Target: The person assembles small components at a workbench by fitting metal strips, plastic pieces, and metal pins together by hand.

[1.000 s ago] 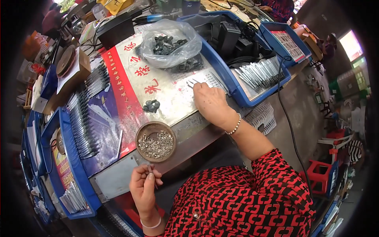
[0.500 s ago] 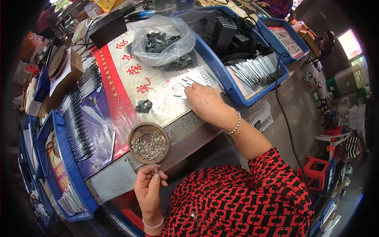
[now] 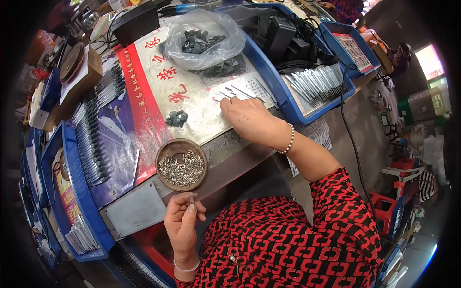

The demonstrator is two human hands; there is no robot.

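My left hand [image 3: 182, 224] is closed in a pinch just in front of the round bowl. A small metal pin [image 3: 191, 197] sticks up between its thumb and forefinger. The brown bowl [image 3: 159, 178] is filled with many short metal pins [image 3: 178, 173]. Over the papered tabletop, my right hand [image 3: 253, 121] is palm down with fingers curled under. Thin metal rods [image 3: 234, 91] lie just beyond its fingertips. Whatever the right fingers hold, if anything, is hidden. A little pile of dark rubbery caps [image 3: 176, 118] lies beyond the bowl.
A clear plastic bag [image 3: 168, 52] of dark pieces sits further back. To its right, a blue tray [image 3: 307, 120] holds silvery rods and black devices. Rows of dark-ended rods [image 3: 88, 144] lie at left, beside another blue tray [image 3: 91, 211]. A black cable [image 3: 346, 115] hangs at right.
My right hand has shifted slightly left over the rods, its fingers more curled under. The left hand still pinches the pin, a little below the bowl. The whole view has shifted slightly.
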